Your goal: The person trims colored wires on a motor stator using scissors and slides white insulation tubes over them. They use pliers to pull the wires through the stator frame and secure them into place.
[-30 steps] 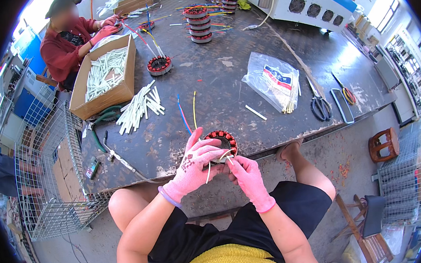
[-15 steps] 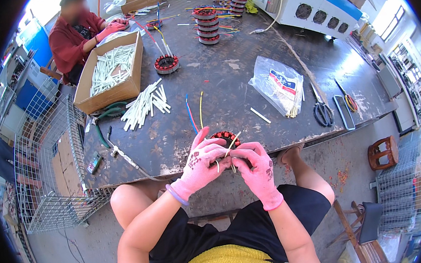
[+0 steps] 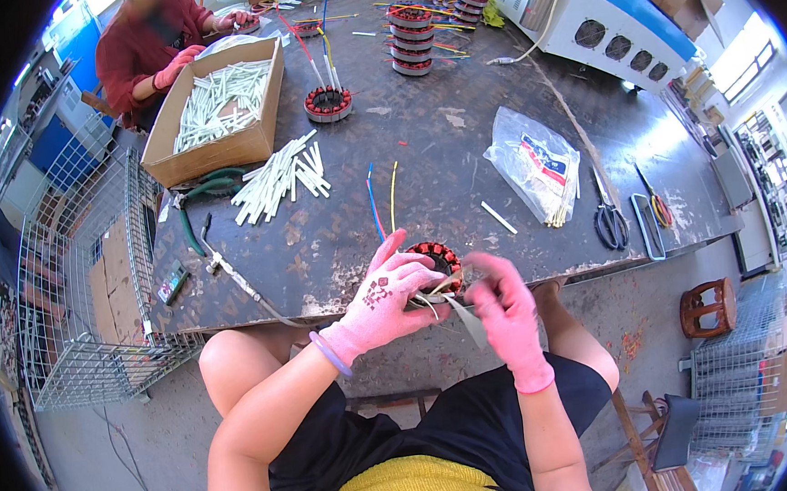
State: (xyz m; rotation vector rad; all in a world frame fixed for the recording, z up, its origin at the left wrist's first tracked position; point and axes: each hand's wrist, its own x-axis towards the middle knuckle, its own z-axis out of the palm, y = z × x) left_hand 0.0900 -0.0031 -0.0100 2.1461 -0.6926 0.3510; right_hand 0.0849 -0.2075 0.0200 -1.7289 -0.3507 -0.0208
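Pink-gloved, my left hand is closed around the near left side of a ring-shaped motor stator with red windings, at the table's front edge. Blue, red and yellow leads stand up beyond that hand. Pale cord ends stick out near its fingertips. My right hand, also gloved in pink, is just right of the stator with its fingers bent and smeared by motion. Between the hands is a blurred pale streak; whether the right fingers grip it I cannot make out.
White sleeves lie beside a cardboard box of more. Another stator and stator stacks stand farther back. A plastic bag, scissors and a phone lie right. A co-worker sits far left.
My right hand has moved right, away from my left fingertips, and a pale blurred streak now shows between them. My left hand stays on the stator. The whole view has shifted slightly.
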